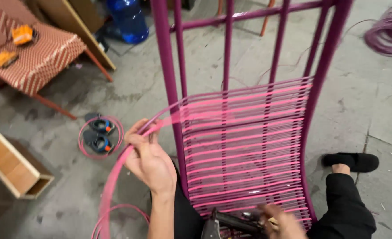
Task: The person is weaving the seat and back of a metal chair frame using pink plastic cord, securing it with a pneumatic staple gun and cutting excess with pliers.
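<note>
Weaving of pink plastic cord (116,177) onto a purple metal chair frame (169,88) is seen in progress. The woven panel (244,146) is filled across the lower half; the upper bars are left bare. The cord is gripped in the left hand (149,161), fingers closed around it, and is led to the frame's left post. The right hand (284,223) is blurred at the bottom edge by a dark stapler-like tool (231,223); its grip cannot be told. A purple cord coil (388,33) lies on the concrete floor (373,110).
</note>
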